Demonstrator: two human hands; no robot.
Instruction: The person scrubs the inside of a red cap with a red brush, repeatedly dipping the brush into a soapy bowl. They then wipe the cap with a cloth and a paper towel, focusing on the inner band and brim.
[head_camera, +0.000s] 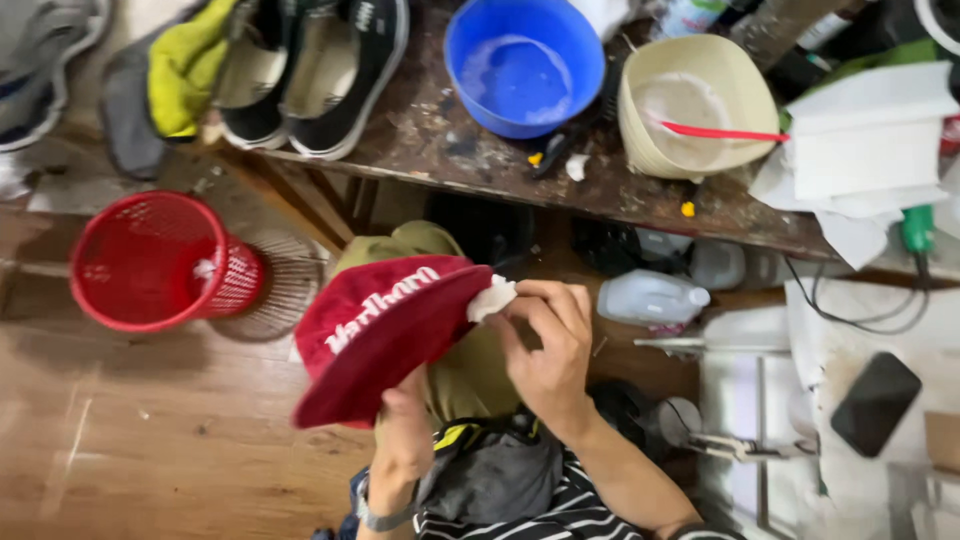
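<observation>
Wiping a dark red fabric cap (385, 335) with a small white cloth wad (492, 297), held over the lap.

A red mesh plastic basket (160, 260) lies tipped on the wooden floor at far left. The left hand (405, 435) grips the cap's lower edge, fingers clenched on the fabric; the right hand (548, 345) pinches the wad against its rim. Judged from this, short firm strokes with the cap kept taut would clean best. Above, the stained wooden bench (440, 140) carries a round blue plastic basin (520, 65).
</observation>
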